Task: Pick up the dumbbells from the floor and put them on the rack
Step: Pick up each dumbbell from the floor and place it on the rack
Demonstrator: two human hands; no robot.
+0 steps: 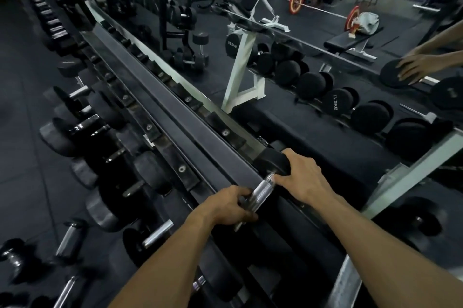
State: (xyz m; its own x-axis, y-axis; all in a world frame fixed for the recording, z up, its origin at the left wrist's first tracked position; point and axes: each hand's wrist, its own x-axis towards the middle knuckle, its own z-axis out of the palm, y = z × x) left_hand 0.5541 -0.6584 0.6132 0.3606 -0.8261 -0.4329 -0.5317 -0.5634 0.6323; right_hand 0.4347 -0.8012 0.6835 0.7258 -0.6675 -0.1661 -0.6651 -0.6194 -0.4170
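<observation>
A black dumbbell point(261, 191) with a knurled chrome handle lies across the top tier of the long dumbbell rack point(175, 117), its far head against the mirror. My left hand point(229, 206) is closed around the near end of the handle. My right hand point(302, 177) grips the far end of the handle, fingers against the far round head point(271, 161). The near head is hidden under my left wrist. Several more dumbbells point(82, 129) rest on the lower tiers to the left.
A wall mirror point(325, 97) runs along the back of the rack and reflects benches, a barbell with red plates and racked dumbbells. Reflected hands point(416, 67) show at the right edge. Dark rubber floor point(22, 132) lies to the left.
</observation>
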